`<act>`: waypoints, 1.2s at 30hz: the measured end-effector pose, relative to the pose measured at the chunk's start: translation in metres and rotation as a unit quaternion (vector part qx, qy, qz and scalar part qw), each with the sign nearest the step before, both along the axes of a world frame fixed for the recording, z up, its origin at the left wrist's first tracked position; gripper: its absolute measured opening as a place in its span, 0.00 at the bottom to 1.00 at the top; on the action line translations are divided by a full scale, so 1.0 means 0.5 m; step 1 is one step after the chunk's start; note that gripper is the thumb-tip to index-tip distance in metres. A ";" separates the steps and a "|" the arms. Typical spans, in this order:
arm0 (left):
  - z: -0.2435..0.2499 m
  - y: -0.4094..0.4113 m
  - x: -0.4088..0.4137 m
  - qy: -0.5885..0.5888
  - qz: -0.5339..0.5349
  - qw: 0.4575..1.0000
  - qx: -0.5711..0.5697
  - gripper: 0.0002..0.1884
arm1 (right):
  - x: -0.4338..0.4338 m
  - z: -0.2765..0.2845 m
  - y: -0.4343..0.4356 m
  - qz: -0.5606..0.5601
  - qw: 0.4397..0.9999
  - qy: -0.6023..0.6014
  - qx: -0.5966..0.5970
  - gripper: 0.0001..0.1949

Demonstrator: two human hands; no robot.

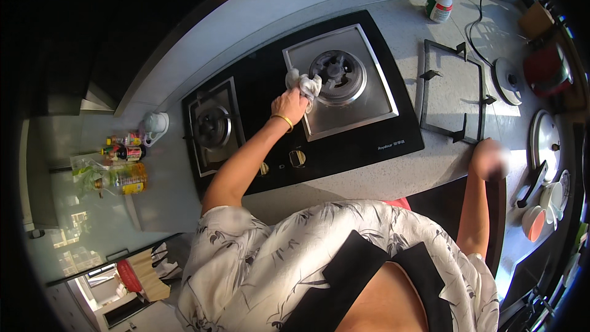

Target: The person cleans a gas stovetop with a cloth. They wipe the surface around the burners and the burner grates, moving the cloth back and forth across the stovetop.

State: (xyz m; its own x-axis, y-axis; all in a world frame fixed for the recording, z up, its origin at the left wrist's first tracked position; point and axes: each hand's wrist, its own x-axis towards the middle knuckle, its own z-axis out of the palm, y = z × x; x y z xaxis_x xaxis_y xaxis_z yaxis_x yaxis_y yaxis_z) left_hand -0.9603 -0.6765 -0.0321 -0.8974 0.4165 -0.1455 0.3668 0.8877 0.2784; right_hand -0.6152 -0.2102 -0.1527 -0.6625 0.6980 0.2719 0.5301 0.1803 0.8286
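Observation:
A crumpled, whitish-grey cloth [309, 86] is bunched in the fingers of my left hand [289, 105], which wears a yellow bracelet at the wrist. The cloth touches the left part of the steel burner tray [368, 106], beside the right burner [338, 74] of a black glass gas hob [272, 147]. No pot support stands on that burner. My right hand [490, 160] is blurred at the worktop's front edge, near the corner of a black metal pot support [427, 97] lying on the counter; whether it holds anything is unclear.
A spray bottle [440, 4] stands behind the pot support. A black cable [474, 23] runs to a round lid [508, 81]. A steel pan lid [544, 145] and bowls [534, 223] lie at the right. The left burner [213, 127] and several bottles [131, 177] are at the left.

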 end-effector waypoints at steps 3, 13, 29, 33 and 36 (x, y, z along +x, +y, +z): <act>0.011 0.020 0.056 -0.029 0.060 0.997 -0.032 0.22 | 0.001 -0.011 -0.004 0.006 0.998 0.062 0.015 0.06; 0.000 0.079 0.181 -0.037 0.098 0.994 0.023 0.23 | -0.003 -0.031 -0.006 0.045 0.983 0.179 0.023 0.07; -0.013 0.213 0.199 -0.246 0.059 0.894 0.370 0.18 | -0.015 -0.070 0.039 0.074 0.977 0.193 0.054 0.10; 0.119 0.064 0.075 -0.154 -0.005 0.968 0.196 0.16 | 0.002 -0.086 0.039 0.072 0.976 0.199 0.048 0.11; 0.123 0.000 0.000 -0.041 -0.035 0.985 0.162 0.12 | 0.009 -0.106 0.049 0.073 0.977 0.197 0.032 0.12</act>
State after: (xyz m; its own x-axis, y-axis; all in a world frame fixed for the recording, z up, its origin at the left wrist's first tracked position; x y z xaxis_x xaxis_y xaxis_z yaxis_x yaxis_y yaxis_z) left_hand -0.9603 -0.6767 0.0294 -0.8555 0.5135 -0.0658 0.3880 0.7202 0.5751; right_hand -0.6108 -0.1859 -0.2058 -0.5884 0.5772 0.5663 0.7832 0.2325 0.5767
